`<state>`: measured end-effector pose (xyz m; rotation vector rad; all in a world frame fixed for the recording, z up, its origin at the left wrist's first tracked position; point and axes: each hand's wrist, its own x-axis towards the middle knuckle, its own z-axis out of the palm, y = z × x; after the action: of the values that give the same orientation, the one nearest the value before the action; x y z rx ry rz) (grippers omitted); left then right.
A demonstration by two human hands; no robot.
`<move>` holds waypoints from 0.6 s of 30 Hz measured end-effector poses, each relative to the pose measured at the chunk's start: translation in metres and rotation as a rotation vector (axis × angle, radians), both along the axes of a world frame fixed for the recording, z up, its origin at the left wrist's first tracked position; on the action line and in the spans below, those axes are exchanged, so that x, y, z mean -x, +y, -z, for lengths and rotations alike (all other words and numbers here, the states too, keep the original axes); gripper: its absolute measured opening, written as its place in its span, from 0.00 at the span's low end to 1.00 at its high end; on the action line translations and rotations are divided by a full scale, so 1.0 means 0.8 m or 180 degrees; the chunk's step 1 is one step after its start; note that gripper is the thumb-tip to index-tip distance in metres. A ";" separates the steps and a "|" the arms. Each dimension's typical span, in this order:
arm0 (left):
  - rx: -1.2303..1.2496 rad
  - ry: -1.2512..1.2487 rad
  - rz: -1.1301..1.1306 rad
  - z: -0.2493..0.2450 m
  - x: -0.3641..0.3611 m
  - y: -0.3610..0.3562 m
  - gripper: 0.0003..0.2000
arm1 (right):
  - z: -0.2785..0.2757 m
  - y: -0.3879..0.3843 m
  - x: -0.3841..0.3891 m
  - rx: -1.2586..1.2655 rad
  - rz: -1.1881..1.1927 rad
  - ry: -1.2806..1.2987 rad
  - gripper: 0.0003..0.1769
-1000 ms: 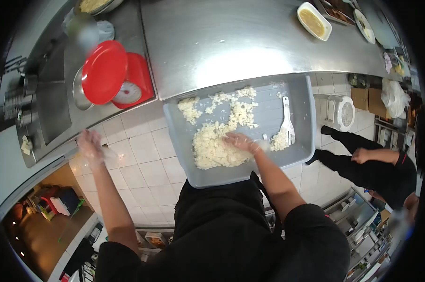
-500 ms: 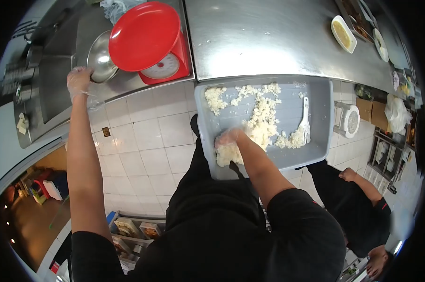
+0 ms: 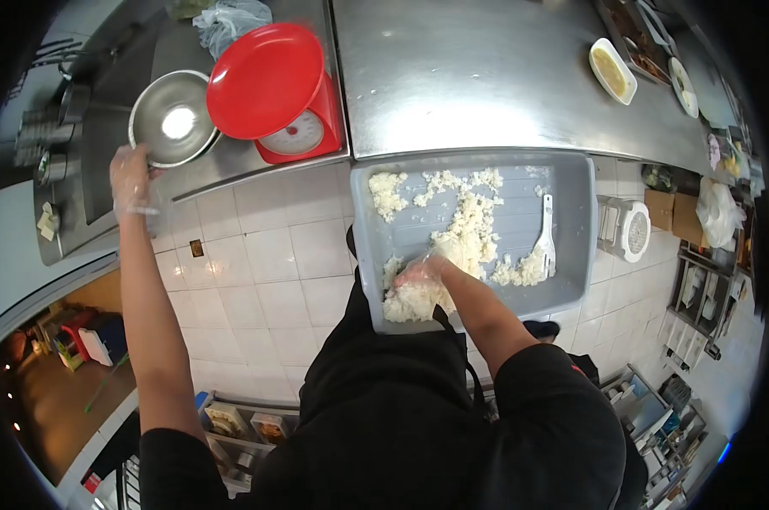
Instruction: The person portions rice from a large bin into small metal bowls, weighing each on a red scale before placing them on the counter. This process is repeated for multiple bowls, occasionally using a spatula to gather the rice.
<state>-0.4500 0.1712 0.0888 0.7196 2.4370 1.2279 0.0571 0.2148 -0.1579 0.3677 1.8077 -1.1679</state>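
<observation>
My left hand (image 3: 132, 177), in a clear plastic glove, grips the near left rim of a shiny metal bowl (image 3: 168, 140). The bowl is on the steel counter, just left of a red dial scale (image 3: 293, 136) with a red pan (image 3: 270, 81). Down in a grey plastic tub (image 3: 582, 229), my gloved right hand (image 3: 423, 272) is closed on cooked white rice (image 3: 414, 304) at the near left corner. Rice partly hides its fingertips. More rice is spread through the tub's middle and far side. A white rice paddle (image 3: 548, 229) lies at the right, by a small clump.
A steel worktop (image 3: 452, 76) runs behind the tub, with a white dish of yellowish liquid (image 3: 612, 71) at its right. A plastic bag (image 3: 230, 24) lies behind the scale. A white slotted appliance (image 3: 627, 228) stands right of the tub, above the tiled floor (image 3: 265, 272).
The metal bowl has come out leftward from beside the scale, with my left hand now at its near left rim. My right hand stays in the rice. The person at right has left view.
</observation>
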 end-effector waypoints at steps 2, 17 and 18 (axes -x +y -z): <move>-0.0637 0.0223 0.0053 -0.010 -0.030 -0.042 0.10 | -0.002 0.005 -0.011 -0.0109 0.0270 -0.0154 0.24; 0.1054 -0.1559 0.1920 0.239 -0.475 -0.038 0.15 | -0.099 0.098 -0.072 -0.1009 0.1740 0.1395 0.31; 0.1022 -0.1565 0.1953 0.251 -0.483 -0.031 0.15 | -0.109 0.096 -0.063 -0.1040 0.2137 0.0934 0.32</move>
<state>-0.0637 0.1466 -0.1121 0.8552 1.7558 0.6518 0.1078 0.2919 -0.0703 1.1067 2.2205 -1.4216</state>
